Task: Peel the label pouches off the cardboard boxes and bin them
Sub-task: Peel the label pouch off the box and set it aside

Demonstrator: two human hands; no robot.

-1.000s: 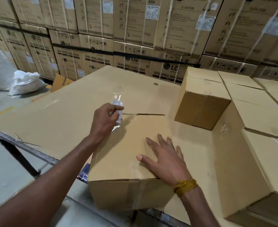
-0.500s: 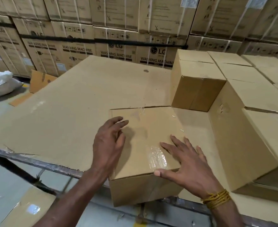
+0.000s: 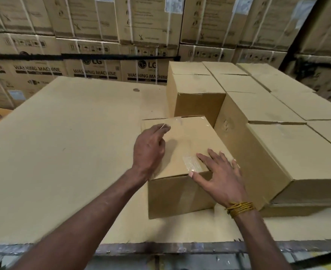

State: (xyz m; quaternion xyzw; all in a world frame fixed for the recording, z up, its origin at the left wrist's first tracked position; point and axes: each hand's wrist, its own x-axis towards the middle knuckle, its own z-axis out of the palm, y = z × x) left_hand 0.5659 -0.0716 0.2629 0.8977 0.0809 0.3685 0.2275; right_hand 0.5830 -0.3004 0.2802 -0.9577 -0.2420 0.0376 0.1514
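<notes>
Resting on box: right hand, perhaps left hand.

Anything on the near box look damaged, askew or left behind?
Little stands out. A shiny patch of clear film clings to the near box top by the front edge, beside the right hand. More film glints at its far edge near the left hand. No crushing visible.

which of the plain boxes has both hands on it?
The low front box, nearest the person: right hand lies flat by a clear tape patch, left hand touches its far-left edge. The stacked boxes go untouched.
</notes>
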